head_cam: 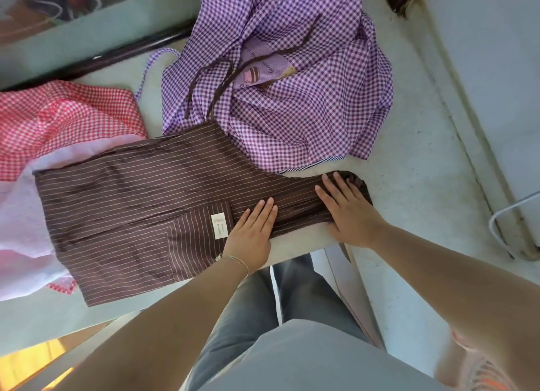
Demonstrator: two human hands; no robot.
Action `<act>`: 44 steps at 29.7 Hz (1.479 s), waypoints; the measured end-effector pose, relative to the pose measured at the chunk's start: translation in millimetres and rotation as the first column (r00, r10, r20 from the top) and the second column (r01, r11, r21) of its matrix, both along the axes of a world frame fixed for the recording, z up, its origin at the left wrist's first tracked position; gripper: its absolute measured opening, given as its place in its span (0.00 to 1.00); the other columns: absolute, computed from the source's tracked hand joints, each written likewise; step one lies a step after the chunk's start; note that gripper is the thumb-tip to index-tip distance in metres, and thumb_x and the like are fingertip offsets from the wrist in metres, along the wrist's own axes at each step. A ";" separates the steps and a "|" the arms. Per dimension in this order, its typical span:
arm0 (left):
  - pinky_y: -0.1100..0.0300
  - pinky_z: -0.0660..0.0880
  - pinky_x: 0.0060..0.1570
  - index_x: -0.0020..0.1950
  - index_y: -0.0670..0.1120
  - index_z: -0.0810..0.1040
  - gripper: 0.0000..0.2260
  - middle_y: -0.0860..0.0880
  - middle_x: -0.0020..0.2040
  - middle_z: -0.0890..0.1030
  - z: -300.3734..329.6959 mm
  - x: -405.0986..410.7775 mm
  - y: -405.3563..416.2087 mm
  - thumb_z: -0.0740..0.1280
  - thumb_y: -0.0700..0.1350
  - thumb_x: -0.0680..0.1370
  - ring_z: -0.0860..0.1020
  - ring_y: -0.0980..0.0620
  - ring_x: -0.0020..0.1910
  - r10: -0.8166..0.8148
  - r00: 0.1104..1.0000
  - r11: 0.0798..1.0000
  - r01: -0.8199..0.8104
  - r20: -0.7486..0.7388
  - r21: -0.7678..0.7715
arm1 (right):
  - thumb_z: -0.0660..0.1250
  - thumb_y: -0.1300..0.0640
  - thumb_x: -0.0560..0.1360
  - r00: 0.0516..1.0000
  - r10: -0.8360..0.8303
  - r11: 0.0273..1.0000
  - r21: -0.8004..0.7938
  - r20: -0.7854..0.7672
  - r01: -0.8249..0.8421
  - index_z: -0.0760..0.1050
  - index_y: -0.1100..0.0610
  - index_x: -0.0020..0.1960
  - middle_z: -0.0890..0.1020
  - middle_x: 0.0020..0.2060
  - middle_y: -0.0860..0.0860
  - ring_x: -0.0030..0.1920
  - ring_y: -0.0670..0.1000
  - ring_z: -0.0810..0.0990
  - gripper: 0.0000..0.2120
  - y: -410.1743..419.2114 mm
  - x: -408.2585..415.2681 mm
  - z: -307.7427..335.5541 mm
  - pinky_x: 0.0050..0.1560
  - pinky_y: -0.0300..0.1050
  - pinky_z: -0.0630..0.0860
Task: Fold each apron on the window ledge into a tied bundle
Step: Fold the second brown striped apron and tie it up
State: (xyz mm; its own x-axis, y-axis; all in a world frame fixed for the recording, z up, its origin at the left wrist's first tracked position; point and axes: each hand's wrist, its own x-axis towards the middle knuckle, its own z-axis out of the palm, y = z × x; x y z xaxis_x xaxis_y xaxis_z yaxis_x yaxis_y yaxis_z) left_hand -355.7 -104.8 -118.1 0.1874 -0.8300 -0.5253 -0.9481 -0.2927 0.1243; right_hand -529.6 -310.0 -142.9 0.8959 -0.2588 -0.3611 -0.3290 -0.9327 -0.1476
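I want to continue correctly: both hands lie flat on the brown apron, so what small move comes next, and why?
Probably the right hand folds the narrow end toward the left hand. The brown apron lies flat in a long strip, pressed, its strings loose on the purple apron.

- Folded striped apron (pixel 140 203) lies flat on the window ledge (pixel 415 168), at its near edge, long axis running left to right.
- Left hand (pixel 251 229) rests flat on the apron, just right of its sewn label (pixel 219 225).
- Right hand (pixel 347 212) lies flat on the apron's right end, beside the left hand, not touching it.
- Second apron (pixel 292 98) sits crumpled behind the striped one, overlapping its far edge.
- Striped apron's tie strings (pixel 222 77) trail back across the second apron.
- Third apron (pixel 58 121) lies to the left, partly under the striped apron's left end.
- Person's legs (pixel 292 317) stand before the ledge.
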 end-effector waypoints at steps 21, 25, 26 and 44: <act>0.48 0.39 0.74 0.79 0.50 0.44 0.35 0.53 0.78 0.38 10.7 11.6 -6.3 0.52 0.65 0.79 0.37 0.49 0.77 0.123 0.969 0.992 -0.112 -0.216 0.061 | 0.64 0.52 0.78 0.531 -0.733 0.282 0.520 -0.426 0.806 0.72 0.55 0.57 0.80 0.48 0.54 0.46 0.53 0.79 0.10 -23.6 49.4 104.4 0.49 0.46 0.77; 0.60 0.47 0.71 0.70 0.51 0.71 0.19 0.54 0.76 0.61 30.6 33.3 2.9 0.64 0.51 0.79 0.53 0.50 0.77 0.462 0.742 0.804 -0.581 -0.485 -0.123 | 0.65 0.56 0.77 0.659 -0.713 0.435 0.586 -0.239 0.684 0.67 0.52 0.55 0.75 0.41 0.47 0.40 0.44 0.75 0.09 58.2 103.8 141.1 0.35 0.37 0.70; 0.61 0.54 0.71 0.63 0.51 0.77 0.13 0.55 0.70 0.69 36.1 40.4 10.3 0.64 0.48 0.79 0.62 0.50 0.74 0.588 0.570 0.649 -0.756 -0.573 -0.087 | 0.65 0.56 0.77 0.687 -0.697 0.469 0.594 -0.205 0.653 0.66 0.52 0.54 0.74 0.39 0.46 0.38 0.43 0.75 0.10 83.3 117.6 140.2 0.34 0.35 0.68; 0.57 0.71 0.60 0.65 0.46 0.72 0.13 0.51 0.56 0.75 25.0 118.7 84.8 0.62 0.45 0.81 0.73 0.53 0.54 0.865 -0.030 0.098 -0.969 -0.500 0.227 | 0.64 0.52 0.78 0.911 -0.303 0.919 0.340 0.280 0.201 0.71 0.54 0.68 0.76 0.63 0.50 0.65 0.51 0.72 0.19 189.8 145.5 39.2 0.65 0.47 0.73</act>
State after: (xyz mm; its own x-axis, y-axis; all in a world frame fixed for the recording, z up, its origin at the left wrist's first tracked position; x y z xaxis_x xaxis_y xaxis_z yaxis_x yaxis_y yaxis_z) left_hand -237.1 -20.1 -93.0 0.6693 -0.1775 -0.7215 0.3422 -0.7882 0.5115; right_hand -384.1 -120.2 -103.6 0.8940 -0.4183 -0.1609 -0.4342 -0.7196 -0.5418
